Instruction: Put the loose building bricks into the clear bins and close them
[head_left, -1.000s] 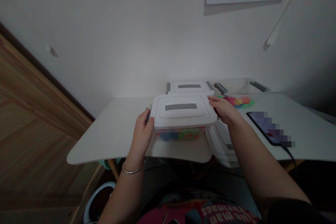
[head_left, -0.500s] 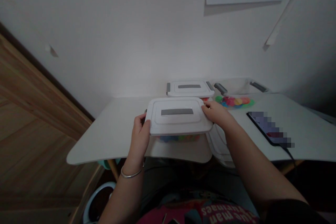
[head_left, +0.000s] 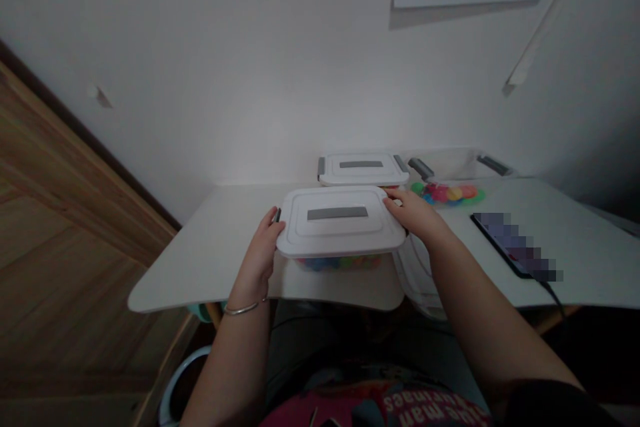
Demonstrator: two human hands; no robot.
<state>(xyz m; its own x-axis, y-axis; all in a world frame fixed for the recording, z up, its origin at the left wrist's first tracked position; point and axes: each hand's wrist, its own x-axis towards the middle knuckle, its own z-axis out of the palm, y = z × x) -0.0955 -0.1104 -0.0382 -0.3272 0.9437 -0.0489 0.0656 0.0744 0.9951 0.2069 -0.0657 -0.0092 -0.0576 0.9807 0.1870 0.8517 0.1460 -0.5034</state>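
Note:
A clear storage box (head_left: 337, 263) with colourful pieces inside stands at the table's front, its white lid (head_left: 340, 233) with a grey handle lying over the top. My left hand (head_left: 261, 240) holds the lid's left end, thumb at the edge and fingers by a dark side latch. My right hand (head_left: 410, 213) grips the right end, thumb on top; its other fingers are partly hidden. I cannot tell whether the lid is pressed fully down. Behind it stands a second lidded box (head_left: 364, 168) with grey latches.
On the white table (head_left: 200, 247), a bag of colourful pieces (head_left: 453, 193) lies before an open clear box (head_left: 450, 163). A phone (head_left: 515, 247) with a cable is at the right. Another white lid (head_left: 417, 273) lies partly under my right forearm.
The lid has come towards me and down over the box. My left hand has shifted slightly left and turned along the lid's end; my right hand has come along with the lid.

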